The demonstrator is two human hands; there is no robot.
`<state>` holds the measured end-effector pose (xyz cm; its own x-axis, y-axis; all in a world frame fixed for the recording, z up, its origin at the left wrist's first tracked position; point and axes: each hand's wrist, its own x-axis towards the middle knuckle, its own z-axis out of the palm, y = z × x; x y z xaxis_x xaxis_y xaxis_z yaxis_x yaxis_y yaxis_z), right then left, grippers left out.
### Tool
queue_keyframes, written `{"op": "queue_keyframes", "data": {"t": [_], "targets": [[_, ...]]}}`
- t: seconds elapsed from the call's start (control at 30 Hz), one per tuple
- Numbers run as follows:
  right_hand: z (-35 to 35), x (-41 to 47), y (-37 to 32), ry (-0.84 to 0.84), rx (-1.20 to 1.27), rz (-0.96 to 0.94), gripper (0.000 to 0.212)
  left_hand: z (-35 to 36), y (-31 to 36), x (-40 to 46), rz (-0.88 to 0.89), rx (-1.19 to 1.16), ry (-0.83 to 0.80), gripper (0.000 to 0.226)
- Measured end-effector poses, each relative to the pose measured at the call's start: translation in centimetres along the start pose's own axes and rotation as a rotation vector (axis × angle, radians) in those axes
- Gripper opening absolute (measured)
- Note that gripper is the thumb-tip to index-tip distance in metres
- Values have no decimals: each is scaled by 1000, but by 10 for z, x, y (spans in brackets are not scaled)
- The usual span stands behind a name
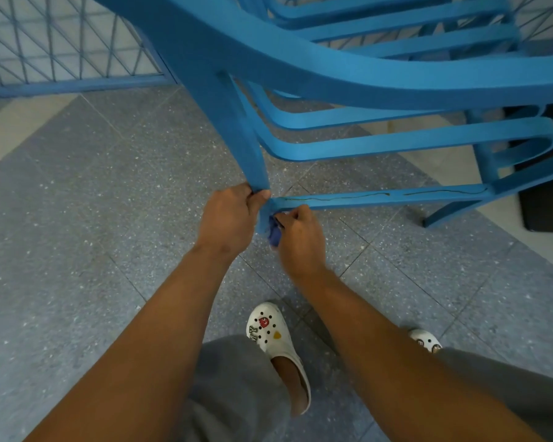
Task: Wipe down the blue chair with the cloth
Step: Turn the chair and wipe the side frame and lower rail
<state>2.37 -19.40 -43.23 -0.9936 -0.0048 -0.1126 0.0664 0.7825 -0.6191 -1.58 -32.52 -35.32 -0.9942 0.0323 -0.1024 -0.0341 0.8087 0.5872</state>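
My left hand (229, 215) grips the blue chair (300, 65) low on its leg, my right hand (297, 237) pinches the cloth (273, 232) against it; the bunched cloth could slip from so small a pinch

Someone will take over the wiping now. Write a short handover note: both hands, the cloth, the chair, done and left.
Left hand: gripping the chair leg low down, steadying the blue chair.
Right hand: closed on the dark blue cloth, pressed against the leg's lower end, beside the crossbar.
Done: cannot tell from this picture.
Left: probably crossbar, other legs, upper frame.
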Motion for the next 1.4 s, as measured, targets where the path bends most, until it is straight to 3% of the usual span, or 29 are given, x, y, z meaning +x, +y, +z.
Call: {"op": "queue_keyframes", "data": {"t": [0.13,0.23,0.37,0.47,0.57,0.7,0.83,1.0,1.13,1.23,1.4], "targets": [[-8,5,-6,92,-2,-50,35,-3,1,0,-10,-48,-26,28],[-1,18,-16,127,-37,-59,13,-4,3,2,-20,-28,-44,27],[10,13,-16,95,-59,-15,14,-6,4,3,-10,18,-46,30],[0,15,-5,71,-93,-55,15,-5,4,2,-19,74,-67,39],[-21,15,9,82,-96,-3,19,0,-1,1,-151,188,-214,58],[-33,27,8,197,-25,-43,21,1,-3,1,-191,204,-289,50],[-14,40,2,114,-131,-165,12,-1,1,3,-168,175,-187,48],[-22,42,20,47,-334,-317,22,2,0,1,-163,207,-277,47],[-36,36,38,59,-408,-188,35,2,0,2,-146,242,-304,42],[-34,32,33,74,-411,-103,28,2,0,6,-152,250,-309,36],[-6,38,2,59,-308,-171,20,3,3,9,-179,194,-285,34]]}}
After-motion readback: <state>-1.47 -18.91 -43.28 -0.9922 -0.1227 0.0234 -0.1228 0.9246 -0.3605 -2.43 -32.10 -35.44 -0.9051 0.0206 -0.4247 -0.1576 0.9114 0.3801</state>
